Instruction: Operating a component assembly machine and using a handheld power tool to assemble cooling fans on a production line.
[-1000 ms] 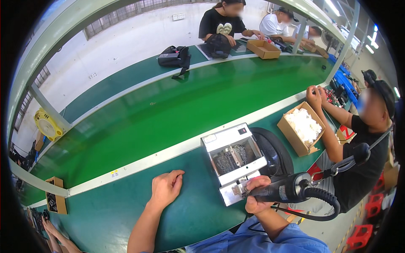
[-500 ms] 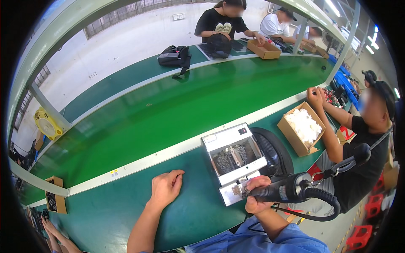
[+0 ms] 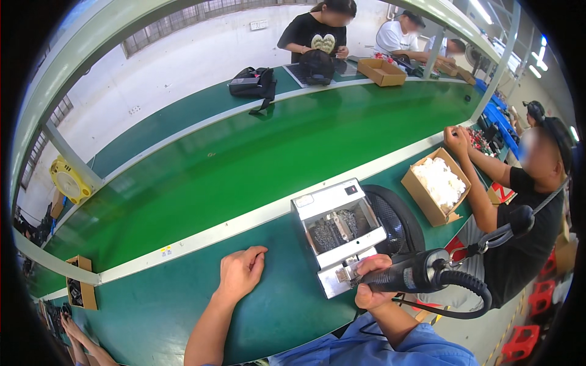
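At the front of the silver box [image 3: 326, 266], the right hand's [image 3: 373, 297] fingers grip the black screwdriver [image 3: 403, 274]; a tug from its cord [image 3: 479, 285] could swing its tip off line. The right wrist bends inward, tool nearly level; the left hand [image 3: 240, 273] rests on the tabletop [image 3: 281, 305], fingers loosely curled, holding nothing visible.
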Motion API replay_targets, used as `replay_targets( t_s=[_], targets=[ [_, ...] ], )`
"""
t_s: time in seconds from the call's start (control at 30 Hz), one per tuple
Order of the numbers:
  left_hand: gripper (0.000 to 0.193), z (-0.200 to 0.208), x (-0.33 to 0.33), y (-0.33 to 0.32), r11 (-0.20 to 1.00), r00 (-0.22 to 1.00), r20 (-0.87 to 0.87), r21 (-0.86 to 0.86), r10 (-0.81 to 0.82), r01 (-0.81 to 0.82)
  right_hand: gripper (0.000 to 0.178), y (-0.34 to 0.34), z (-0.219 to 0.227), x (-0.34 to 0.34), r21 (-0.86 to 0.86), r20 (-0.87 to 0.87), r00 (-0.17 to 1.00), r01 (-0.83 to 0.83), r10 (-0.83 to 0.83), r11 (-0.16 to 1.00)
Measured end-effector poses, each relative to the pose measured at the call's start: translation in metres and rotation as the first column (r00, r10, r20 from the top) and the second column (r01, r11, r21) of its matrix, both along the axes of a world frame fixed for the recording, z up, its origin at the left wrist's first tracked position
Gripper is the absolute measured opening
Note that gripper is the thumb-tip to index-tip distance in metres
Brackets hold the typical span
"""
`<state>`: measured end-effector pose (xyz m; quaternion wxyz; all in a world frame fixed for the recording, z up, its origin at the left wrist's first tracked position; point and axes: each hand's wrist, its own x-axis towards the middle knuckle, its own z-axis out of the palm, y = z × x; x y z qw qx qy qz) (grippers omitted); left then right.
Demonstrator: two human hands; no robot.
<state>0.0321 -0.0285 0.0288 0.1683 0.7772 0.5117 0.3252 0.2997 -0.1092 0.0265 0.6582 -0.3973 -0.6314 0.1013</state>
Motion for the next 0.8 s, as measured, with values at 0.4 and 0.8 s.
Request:
replay_targets(
  t_s=[0.4, 0.8],
  targets=[
    [0.011, -0.0072, -0.0043, 0.0016, 0.998, 0.999, 0.012, 0.05, -0.034, 0.033, 0.04, 0.0006, -0.0001, -0.0081, 0.039, -0.093, 0.995, 0.026, -0.023, 0.999],
    [0.01, -0.0038, -0.0017, 0.0008, 0.999, 1.0, -0.002, 0.032, -0.014, 0.014, 0.04, -0.0033, -0.0052, 0.0004, -0.029, -0.046, 0.997, -0.065, 0.064, 0.997]
  ],
)
